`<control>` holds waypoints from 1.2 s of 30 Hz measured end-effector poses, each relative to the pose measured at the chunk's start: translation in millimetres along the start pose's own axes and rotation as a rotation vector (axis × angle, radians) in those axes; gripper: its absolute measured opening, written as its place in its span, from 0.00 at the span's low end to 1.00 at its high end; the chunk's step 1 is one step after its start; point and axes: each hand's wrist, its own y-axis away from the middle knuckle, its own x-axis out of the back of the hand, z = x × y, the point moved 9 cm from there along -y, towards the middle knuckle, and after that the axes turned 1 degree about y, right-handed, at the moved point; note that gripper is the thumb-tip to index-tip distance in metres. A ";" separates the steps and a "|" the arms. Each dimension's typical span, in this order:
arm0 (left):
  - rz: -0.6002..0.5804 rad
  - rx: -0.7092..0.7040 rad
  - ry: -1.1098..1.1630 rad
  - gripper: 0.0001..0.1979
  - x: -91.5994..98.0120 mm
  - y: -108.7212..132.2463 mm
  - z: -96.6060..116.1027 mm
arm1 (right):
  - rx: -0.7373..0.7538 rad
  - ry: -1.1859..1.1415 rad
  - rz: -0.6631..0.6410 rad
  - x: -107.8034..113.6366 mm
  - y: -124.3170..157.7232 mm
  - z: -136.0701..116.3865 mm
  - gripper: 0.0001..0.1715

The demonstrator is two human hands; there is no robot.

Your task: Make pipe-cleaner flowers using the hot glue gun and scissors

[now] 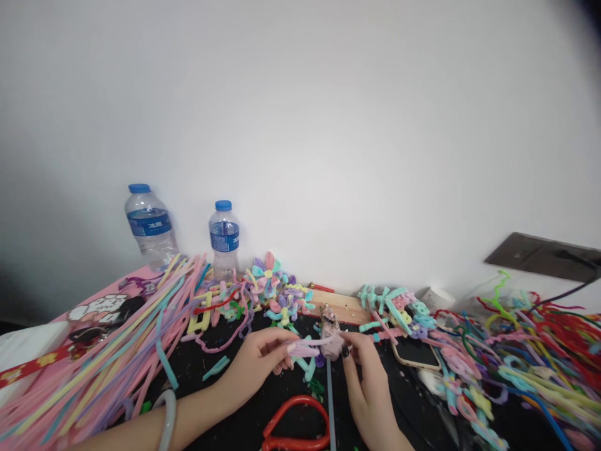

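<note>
My left hand (268,354) is closed in a pinch on a pale pink and lilac pipe cleaner (305,348), bent into a loop. It stretches across to my right hand (366,376), whose thumb and forefinger, with a dark nail showing, close on its far end. Between the hands lies a pinkish-brown, glossy object (330,319) of a kind I cannot make out, with a pale translucent stick (331,401) running from it toward me. Below my hands are the red handles of a tool, likely scissors (297,401); their blades are hidden.
Loose pipe cleaners (117,351) spread at left, beside two water bottles (224,235) (149,225). Finished pipe-cleaner flowers (268,274) and a wooden strip (342,304) lie along the wall. At right are a phone (417,354), a paper cup (437,297) and tangled pipe cleaners (558,351).
</note>
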 end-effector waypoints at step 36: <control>0.145 -0.035 0.014 0.19 19.2 -4.6 6.3 | -0.192 -0.172 0.025 0.8 -3.0 32.6 0.13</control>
